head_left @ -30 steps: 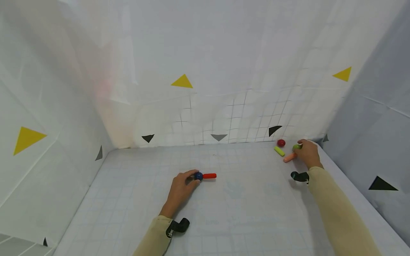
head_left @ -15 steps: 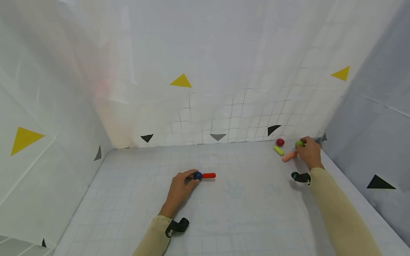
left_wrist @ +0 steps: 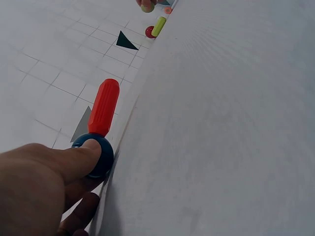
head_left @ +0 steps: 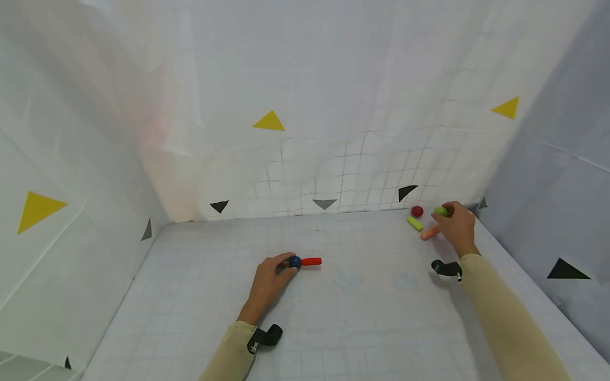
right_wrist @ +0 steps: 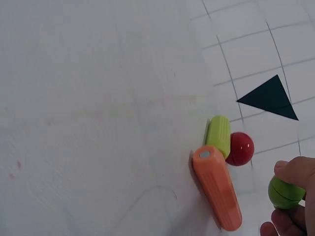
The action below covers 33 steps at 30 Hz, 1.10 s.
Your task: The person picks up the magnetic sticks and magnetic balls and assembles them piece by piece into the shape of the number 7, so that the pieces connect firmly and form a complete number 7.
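My left hand [head_left: 267,283] pinches a dark blue ball [left_wrist: 102,160] between thumb and fingers. A red ribbed stick [left_wrist: 104,105] juts out from the ball, its end against it, pointing right in the head view. At the far right corner, my right hand [head_left: 458,226] pinches a green ball [right_wrist: 285,191] with thumb and fingertips. Just left of that hand lie an orange ribbed stick [right_wrist: 217,189], a shorter lime-green stick [right_wrist: 219,135] and a red ball [right_wrist: 241,148]. The orange stick has a small grey disc on its end.
The white tabletop [head_left: 362,317] carries a faint grid. White sheeting forms a back wall [head_left: 333,79] and side walls, marked with yellow, black and grey triangles. A dark camera mount [head_left: 446,268] sits on the right wrist, another mount [head_left: 268,336] on the left.
My right hand, with the green ball, first moved slightly right and away, then came back a little to the left. The left hand, blue ball and red stick have stayed in place.
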Available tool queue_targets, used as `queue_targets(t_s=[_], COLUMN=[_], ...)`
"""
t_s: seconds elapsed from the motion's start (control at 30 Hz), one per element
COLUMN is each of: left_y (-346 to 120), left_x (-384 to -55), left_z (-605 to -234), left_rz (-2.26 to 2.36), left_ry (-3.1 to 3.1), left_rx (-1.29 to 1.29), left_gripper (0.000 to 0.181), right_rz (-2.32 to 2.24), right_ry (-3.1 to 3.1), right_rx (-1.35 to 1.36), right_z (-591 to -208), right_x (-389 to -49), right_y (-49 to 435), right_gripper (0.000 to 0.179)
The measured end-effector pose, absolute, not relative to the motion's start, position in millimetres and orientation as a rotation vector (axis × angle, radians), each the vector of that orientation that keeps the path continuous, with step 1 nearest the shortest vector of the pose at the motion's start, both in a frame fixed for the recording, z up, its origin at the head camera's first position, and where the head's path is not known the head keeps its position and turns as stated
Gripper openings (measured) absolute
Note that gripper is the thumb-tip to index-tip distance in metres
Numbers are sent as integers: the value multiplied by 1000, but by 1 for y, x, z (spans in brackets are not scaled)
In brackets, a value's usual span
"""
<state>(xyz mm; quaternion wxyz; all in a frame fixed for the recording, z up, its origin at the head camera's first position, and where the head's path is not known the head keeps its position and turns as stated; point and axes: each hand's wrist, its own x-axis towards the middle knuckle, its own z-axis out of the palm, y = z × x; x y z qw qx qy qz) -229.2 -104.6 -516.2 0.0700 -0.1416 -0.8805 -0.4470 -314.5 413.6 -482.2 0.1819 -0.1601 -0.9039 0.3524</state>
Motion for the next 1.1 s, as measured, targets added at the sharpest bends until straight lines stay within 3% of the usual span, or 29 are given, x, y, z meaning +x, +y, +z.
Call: queue_targets(t_s=[0.57, 1.1], left_y=[-105, -104], left_x=[-229, -227], left_z=[-518, -516], left_rz=[-1338, -1299], left_ry=[-2639, -2650], left_rx=[-435, -422], left_gripper=[37, 37], right_rz=[991, 1060], right_ry=[-2409, -2327], right_rx=[-324, -102], right_z=[-471, -465], right_x=[-305, -281], right_y=[377, 345], right_gripper=[44, 47])
